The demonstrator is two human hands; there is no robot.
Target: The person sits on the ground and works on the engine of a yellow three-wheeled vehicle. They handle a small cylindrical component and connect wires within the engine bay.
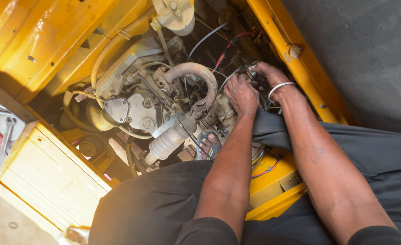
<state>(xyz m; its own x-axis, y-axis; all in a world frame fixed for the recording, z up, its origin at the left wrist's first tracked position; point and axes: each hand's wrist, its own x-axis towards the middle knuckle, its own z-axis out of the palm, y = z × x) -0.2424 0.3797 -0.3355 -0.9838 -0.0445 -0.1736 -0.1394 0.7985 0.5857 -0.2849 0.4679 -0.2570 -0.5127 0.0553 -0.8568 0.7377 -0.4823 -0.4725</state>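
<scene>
Both hands work deep in a yellow vehicle's engine bay. The left hand point(241, 93) curls closed over a small dark part point(251, 72) beside the engine point(155, 106). The right hand point(269, 75), banded at the wrist, pinches the same part by the wires point(223, 54).
</scene>
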